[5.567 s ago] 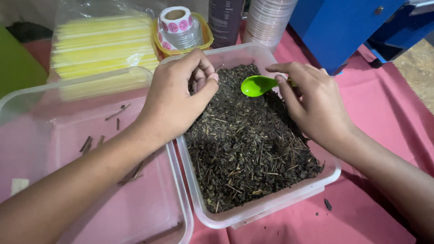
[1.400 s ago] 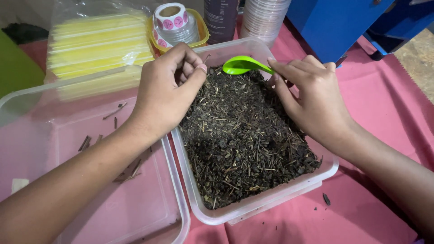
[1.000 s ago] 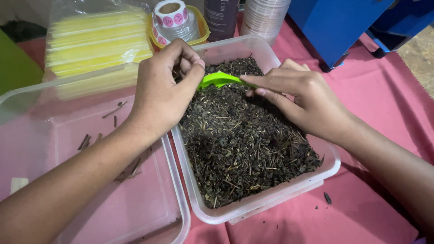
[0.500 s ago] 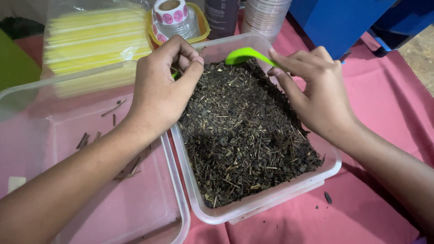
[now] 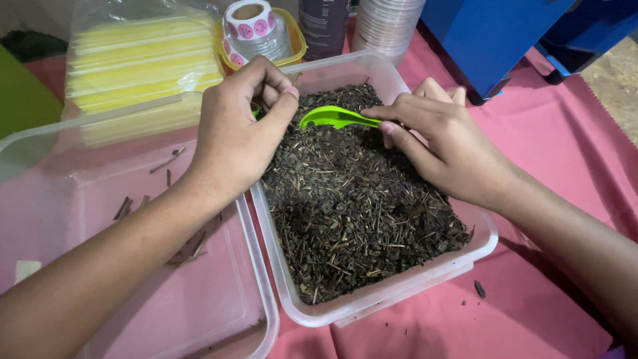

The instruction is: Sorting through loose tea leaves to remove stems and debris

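A: Hands?
B: I see right hand [image 5: 445, 143] pinching green scoop [image 5: 332, 118], frame centre, over the dried leaves [image 5: 352, 206]. Left hand [image 5: 242, 129] curled shut at tub [image 5: 399, 292] edge; contents unclear.
A: Progress?
B: Tub full, few stems [image 5: 166, 193] in left tray [image 5: 259, 332]; mostly undone, I'd judge.

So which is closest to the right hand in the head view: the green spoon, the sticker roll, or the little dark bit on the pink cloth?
From the right hand:
1. Green spoon, held in its fingers, over the dried leaves.
2. Sticker roll, far back left, in the yellow tray.
3. Dark bit, near front right on the pink cloth; too close to the roll to call.
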